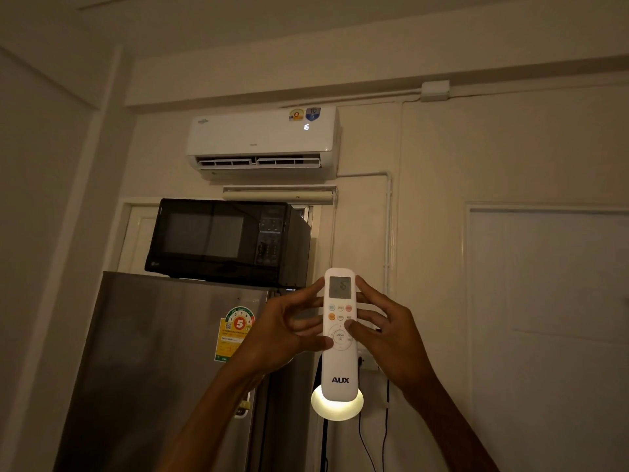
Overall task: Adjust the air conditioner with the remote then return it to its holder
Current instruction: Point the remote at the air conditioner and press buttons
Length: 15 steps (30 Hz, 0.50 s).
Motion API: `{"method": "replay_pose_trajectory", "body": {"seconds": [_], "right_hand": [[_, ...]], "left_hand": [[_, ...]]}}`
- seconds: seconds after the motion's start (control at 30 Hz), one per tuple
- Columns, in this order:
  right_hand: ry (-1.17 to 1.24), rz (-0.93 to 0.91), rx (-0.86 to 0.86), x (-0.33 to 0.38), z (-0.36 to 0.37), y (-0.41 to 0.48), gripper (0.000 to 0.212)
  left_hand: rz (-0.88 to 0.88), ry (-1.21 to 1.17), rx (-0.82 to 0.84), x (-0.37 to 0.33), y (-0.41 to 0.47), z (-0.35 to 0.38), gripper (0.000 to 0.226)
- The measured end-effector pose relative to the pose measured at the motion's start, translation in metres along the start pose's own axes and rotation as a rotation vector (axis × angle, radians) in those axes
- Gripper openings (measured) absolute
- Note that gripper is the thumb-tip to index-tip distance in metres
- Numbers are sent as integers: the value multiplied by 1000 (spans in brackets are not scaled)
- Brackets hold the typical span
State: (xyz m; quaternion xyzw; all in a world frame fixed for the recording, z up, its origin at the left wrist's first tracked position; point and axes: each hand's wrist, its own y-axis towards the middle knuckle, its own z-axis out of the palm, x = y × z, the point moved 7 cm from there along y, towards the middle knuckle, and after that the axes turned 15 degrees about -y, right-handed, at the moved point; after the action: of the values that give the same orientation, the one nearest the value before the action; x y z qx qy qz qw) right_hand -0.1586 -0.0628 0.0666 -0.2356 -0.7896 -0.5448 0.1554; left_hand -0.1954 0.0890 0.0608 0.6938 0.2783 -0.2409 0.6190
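A white AUX remote [340, 366] stands upright in front of me, its small screen lit and facing me. My left hand [282, 332] grips its left edge, thumb resting by the round menu pad. My right hand [384, 332] holds the right edge, with the thumb on a button just below the coloured keys. High on the wall hangs the white air conditioner [262, 139], its flap open and a lit number on its front. No remote holder is in view.
A black microwave [224, 240] sits on a steel fridge [163, 362] under the air conditioner. A glowing round lamp [337, 408] shines behind the remote's lower end, with black cables hanging below. A white door [551, 318] is at the right.
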Motion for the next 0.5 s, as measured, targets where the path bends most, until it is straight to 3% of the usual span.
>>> {"method": "replay_pose_trajectory", "body": {"seconds": [0.5], "right_hand": [[-59,-9,-66,-7,-7,-1,50]], "left_hand": [[-21,-27,11,2,-1,7,81]]}}
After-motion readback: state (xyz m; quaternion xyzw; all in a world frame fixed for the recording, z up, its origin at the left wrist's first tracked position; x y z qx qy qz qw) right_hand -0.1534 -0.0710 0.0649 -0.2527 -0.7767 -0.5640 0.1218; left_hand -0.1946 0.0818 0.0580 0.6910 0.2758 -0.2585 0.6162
